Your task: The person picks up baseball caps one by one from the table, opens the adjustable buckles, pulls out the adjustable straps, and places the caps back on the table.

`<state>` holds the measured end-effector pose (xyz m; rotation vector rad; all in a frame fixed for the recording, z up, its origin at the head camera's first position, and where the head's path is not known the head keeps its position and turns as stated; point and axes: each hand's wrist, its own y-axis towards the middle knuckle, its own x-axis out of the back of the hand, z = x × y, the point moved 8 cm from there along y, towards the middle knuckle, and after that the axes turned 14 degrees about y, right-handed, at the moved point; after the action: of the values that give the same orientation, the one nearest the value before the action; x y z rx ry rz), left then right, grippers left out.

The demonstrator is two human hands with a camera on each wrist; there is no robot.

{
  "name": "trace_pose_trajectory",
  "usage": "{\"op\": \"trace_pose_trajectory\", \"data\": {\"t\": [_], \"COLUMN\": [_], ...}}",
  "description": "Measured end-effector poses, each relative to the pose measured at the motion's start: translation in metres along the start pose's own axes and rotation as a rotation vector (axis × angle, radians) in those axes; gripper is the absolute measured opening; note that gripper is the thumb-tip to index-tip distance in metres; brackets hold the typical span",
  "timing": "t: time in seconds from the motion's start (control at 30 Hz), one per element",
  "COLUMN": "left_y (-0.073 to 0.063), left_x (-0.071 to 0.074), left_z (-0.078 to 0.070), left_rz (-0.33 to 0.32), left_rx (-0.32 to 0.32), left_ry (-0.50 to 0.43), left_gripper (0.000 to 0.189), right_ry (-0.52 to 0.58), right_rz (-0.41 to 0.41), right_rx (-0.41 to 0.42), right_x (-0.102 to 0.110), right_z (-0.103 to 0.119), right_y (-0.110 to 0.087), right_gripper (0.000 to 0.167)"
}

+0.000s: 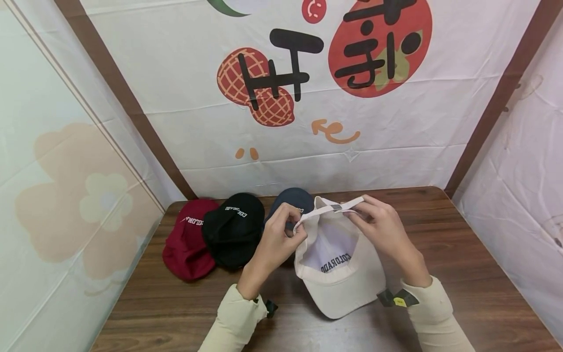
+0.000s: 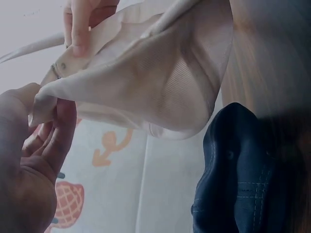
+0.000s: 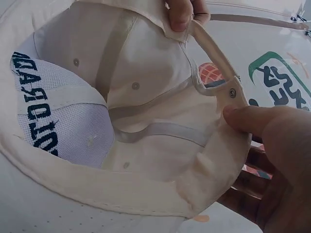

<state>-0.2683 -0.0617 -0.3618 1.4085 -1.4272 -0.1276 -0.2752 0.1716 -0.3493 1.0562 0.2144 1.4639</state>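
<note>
A cream baseball cap point(image 1: 356, 288) is held above the table, its brim toward me and its inside facing up. Reversed dark lettering shows through the lining. My left hand point(image 1: 281, 234) pinches the cap's back edge on the left, at the adjustable strap point(image 1: 330, 211). On the other side, my right hand point(image 1: 382, 227) pinches the back edge near the strap's other end. In the right wrist view, the thumb of the right hand point(image 3: 277, 141) presses beside a metal snap on the cap point(image 3: 146, 189). The left wrist view shows the left hand point(image 2: 34, 155) gripping the cap's edge point(image 2: 136, 87).
Left of the cream cap, a dark red cap point(image 1: 189, 249), a black cap point(image 1: 235, 232) and a navy cap point(image 1: 292, 198) lie in a row on the wooden table point(image 1: 440, 234). A printed white cloth point(image 1: 176, 98) hangs behind the table's far edge.
</note>
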Motion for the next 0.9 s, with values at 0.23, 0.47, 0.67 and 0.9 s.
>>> {"op": "trace_pose_trajectory", "data": {"t": [0.23, 0.47, 0.67, 0.9], "left_y": [-0.0015, -0.0024, -0.001, 0.0027], "left_x": [-0.0014, -0.0028, -0.0051, -0.0074], "left_z": [0.002, 0.0024, 0.0035, -0.0008], "left_rz": [0.018, 0.029, 0.035, 0.032], "left_rx": [0.002, -0.005, 0.03, 0.027], "left_ry": [0.012, 0.057, 0.078, 0.063], "left_gripper": [0.022, 0.02, 0.017, 0.016], "right_ry": [0.007, -0.001, 0.002, 0.012], "right_rz": [-0.076, -0.099, -0.119, -0.143], "right_rx": [0.083, 0.084, 0.094, 0.115], "right_x": [0.0026, 0.0013, -0.0003, -0.0015], "right_z": [0.0042, 0.0066, 0.0087, 0.0106], "right_y": [0.0015, 0.0028, 0.0026, 0.0011], "right_gripper": [0.015, 0.013, 0.012, 0.012]}}
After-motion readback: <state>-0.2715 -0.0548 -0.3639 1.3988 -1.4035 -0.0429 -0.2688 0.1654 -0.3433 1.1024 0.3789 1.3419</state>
